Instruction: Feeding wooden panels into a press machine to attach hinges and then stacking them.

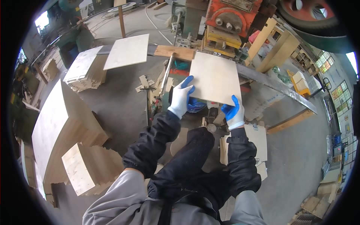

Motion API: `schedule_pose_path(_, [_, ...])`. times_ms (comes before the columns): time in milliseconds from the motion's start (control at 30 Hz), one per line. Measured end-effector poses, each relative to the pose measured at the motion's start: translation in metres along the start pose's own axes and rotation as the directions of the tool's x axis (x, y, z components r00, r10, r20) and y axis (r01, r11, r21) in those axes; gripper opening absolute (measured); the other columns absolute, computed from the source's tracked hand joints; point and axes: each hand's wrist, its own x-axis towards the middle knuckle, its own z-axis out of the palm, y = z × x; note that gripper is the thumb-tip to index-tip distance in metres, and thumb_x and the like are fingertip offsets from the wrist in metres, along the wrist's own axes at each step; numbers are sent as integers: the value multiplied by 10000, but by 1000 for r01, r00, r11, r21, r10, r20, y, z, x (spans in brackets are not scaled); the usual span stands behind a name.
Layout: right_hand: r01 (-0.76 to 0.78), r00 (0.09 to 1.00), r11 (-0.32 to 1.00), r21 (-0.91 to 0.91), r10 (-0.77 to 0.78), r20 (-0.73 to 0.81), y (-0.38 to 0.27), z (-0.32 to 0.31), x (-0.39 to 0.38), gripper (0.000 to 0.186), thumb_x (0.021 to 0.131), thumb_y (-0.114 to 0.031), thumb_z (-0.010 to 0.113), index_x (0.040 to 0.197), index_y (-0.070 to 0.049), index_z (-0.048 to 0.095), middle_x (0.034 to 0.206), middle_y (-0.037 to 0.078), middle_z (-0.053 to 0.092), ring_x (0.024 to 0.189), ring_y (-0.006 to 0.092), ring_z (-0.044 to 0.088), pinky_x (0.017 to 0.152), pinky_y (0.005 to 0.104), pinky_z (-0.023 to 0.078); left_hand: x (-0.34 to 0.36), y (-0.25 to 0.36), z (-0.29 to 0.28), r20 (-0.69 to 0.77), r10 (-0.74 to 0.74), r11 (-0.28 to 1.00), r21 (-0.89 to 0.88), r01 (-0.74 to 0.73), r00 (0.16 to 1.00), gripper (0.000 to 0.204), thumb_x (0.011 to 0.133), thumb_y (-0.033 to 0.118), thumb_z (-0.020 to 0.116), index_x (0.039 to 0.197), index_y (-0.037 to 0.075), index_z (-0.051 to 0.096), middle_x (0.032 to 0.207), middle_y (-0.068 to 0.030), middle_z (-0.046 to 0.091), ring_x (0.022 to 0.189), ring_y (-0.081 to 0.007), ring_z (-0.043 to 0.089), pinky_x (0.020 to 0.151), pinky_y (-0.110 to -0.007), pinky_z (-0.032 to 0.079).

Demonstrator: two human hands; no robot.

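So, both hands are on 1 pale wood panel (215, 77), which sits just beyond the fingers, its far edge close to the red machine (233, 19). The left hand (181, 98) has the near left corner and the right hand (234, 113) the near right, thumb up on the face. Both sets of fingers look clamped on the panel, though whatever's tucked underneath is hidden. Can't tell if the far end rests on anything. I'd guess it's pretty light and stiff, not super fragile, but corners could chip. The smooth face might slide a bit, so holding the 2 near corners seems smart, and the blue-tipped gloves (236, 122) should help. Off to the left of the left fingers there's another panel (127, 51) beside a stack of boards (84, 69).
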Motion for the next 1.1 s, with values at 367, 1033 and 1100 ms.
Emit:
schedule_pose_path(367, [-25, 1000, 999, -33, 24, -11, 5, 1, -7, 226, 978, -331, 688, 1052, -119, 708, 782, 46, 725, 630, 193, 691, 610, 360, 607, -2, -3, -3, -29, 8, 999, 34, -7, 1000, 509, 955, -81, 539, 1460, -18, 544, 1473, -110, 581, 1269, -169, 581, 1047, -297, 472])
schedule_pose_path(1033, [657, 656, 553, -512, -755, 26, -142, -50, -144, 203, 1004, -103, 655, 1119, 63, 652, 1043, 64, 693, 948, 119, 651, 888, 288, 531, -94, 64, 87, 866, 236, -352, 499, -792, 441, 895, 730, 293, 866, 1487, 46, 458, 1484, -266, 477, 1430, -490, 401, 1167, -617, 332])
schedule_pose_path(1100, [663, 677, 400, -632, -681, 279, -164, -40, -143, 219, 990, -81, 669, 1159, 59, 649, 1066, 61, 692, 965, 111, 654, 894, 280, 533, -94, 50, 84, 917, 36, -331, 385, -861, 397, 873, 770, 312, 843, 1490, 27, 442, 1390, -251, 542, 1240, -453, 585, 1046, -524, 484])
